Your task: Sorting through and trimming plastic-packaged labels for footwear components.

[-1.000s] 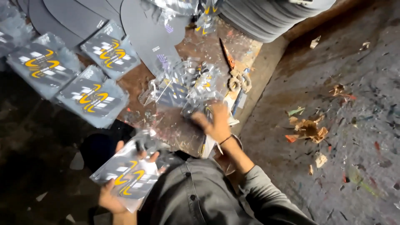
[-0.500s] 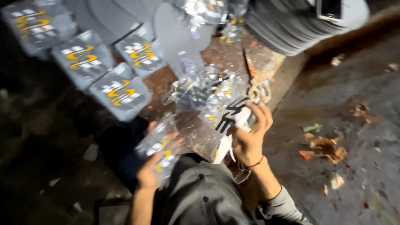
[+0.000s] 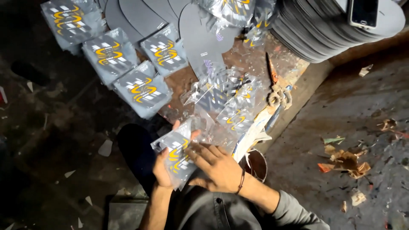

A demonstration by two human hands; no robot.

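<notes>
Both hands now meet on 1 clear packet close to the person's chest, just off the near edge of the table. A second ago the right hand was out on the table, down in the loose pile of packets; half a second ago it was lifting away from there. Now it lies flat on the packet with fingers spread, pressing it. The left hand grips the same packet from below, thumb up the side. It held a packet low at the person's side before, and has come up and in. So the work has moved from picking in the pile to handling 1 packet with 2 hands. The packet shows a grey piece with yellow and white marks inside. Neat stacks of filled packets lie at the far left of the table. Scissors rest by its right edge. Grey cut shapes lie at the back, and a phone sits on a tall grey stack.
</notes>
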